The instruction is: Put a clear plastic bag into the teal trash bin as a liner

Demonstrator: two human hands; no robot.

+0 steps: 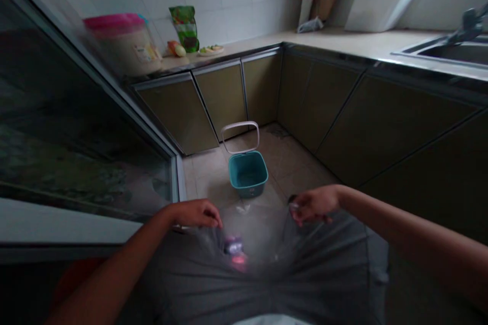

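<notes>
- Creased grey surface [316, 277], probably clothing, nearest; the film lies over part of it.
- Transparent plastic bag [263, 249], one, thin: stretched between both hands, near centre, short of the bucket. Blurred pink shine [239, 260] at its left; source unclear.
- Left hand [200, 213]: fingers curled, thumb and fingertips apparently pinching the film's left edge.
- Right hand [312, 204]: fingers bent, tips pinching the right edge.
- Handling note — even sideways tension should keep the film spread; a broad, gentle pinch seems safer than a hard tug, which could tear it.
- Teal bucket [248, 190], squarish, on the floor, pale handle [240, 124] raised.
- Pink-lidded tub [124, 43], far left counter; green pouch [185, 28] to its right.
- Sink [457, 53] — far right.
</notes>
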